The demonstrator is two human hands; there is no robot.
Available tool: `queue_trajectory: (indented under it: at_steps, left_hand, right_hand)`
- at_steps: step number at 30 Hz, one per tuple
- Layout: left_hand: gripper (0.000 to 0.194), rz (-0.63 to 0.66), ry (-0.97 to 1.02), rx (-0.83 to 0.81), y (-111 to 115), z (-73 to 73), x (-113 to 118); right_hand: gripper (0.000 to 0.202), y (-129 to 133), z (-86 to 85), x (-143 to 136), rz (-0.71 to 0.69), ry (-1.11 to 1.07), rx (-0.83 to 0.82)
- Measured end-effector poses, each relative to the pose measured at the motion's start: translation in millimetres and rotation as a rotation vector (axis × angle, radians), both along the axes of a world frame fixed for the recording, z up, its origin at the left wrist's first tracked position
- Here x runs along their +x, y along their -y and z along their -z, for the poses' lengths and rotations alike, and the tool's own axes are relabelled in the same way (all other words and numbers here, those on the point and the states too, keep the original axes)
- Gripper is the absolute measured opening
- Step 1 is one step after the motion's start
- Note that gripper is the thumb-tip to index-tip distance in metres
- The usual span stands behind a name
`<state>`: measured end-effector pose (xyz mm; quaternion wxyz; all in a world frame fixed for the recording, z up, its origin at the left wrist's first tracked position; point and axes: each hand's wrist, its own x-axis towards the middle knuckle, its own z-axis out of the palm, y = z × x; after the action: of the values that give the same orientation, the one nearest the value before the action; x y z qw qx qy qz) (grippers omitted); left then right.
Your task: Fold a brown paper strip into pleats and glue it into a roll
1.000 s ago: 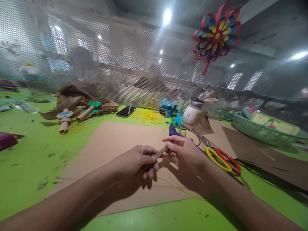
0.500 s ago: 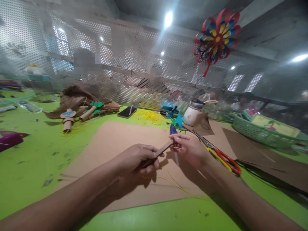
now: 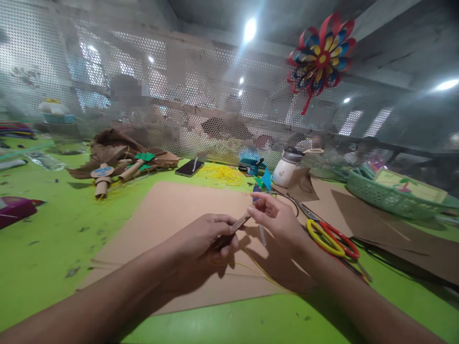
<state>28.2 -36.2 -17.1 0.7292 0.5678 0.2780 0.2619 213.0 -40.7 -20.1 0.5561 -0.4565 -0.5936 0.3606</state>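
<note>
My left hand (image 3: 211, 234) is closed around a narrow folded strip of brown paper (image 3: 240, 222), tilted up toward the right above the brown paper sheets. At the strip's upper end, my right hand (image 3: 274, 217) pinches with thumb and fingers. Just behind the right fingers shows a dark blue tool (image 3: 256, 189), mostly hidden, perhaps a glue gun, with a whitish stick (image 3: 263, 235) below. Thin yellow strands (image 3: 265, 273) trail from under the left hand across the brown paper (image 3: 179, 205). Beside my right forearm lie scissors (image 3: 324, 238) with yellow and red handles.
Brown paper figures (image 3: 107, 167), a phone (image 3: 190, 166), yellow shreds (image 3: 222, 174) and a white bottle (image 3: 286, 168) line the back of the green table. A green basket (image 3: 390, 196) stands right, a purple object (image 3: 16, 210) left. A paper flower (image 3: 322, 59) hangs above. People sit beyond the perforated screen.
My right fingers have shifted slightly left and down along the strip's upper end, covering more of it. My right forearm has moved a little, uncovering more of the scissors' yellow handle.
</note>
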Motion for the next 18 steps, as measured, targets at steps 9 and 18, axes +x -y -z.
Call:
queue_trajectory:
  at_steps: [9,18]
  left_hand:
    - [0.010,-0.130,0.121,-0.006,12,4.8,4]
    - [0.012,-0.045,0.082,-0.106,7,3.3,3]
  right_hand:
    - [0.026,-14,3.9,20,0.201,-0.281,-0.102]
    - [0.053,0,0.2,-1,-0.134,-0.184,-0.215]
